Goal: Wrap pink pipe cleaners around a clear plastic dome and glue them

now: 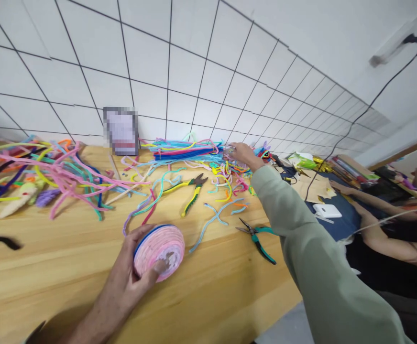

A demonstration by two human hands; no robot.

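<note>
My left hand point(133, 272) grips a round pink coiled piece point(151, 251) with a blue rim and a whitish centre; my thumb presses on that centre. Far back along the wall, my right hand point(243, 154) reaches out in a green sleeve. Its fingers are bent at the right end of a bundle of blue pipe cleaners point(187, 152), by something clear and shiny that I cannot make out. Short, bent pipe cleaners lie below it. Between my hands are yellow-green pliers point(193, 191), and nearer my right forearm lie teal-handled needle-nose pliers point(257, 239).
Loose pink, yellow and green pipe cleaners point(68, 177) cover the table's back left. A pixelated panel point(121, 131) leans on the tiled wall. Dark glasses point(0, 240) show at the left edge. Rightward are a white device point(327, 210), a black cable point(352, 126) and another person's arms point(384, 234).
</note>
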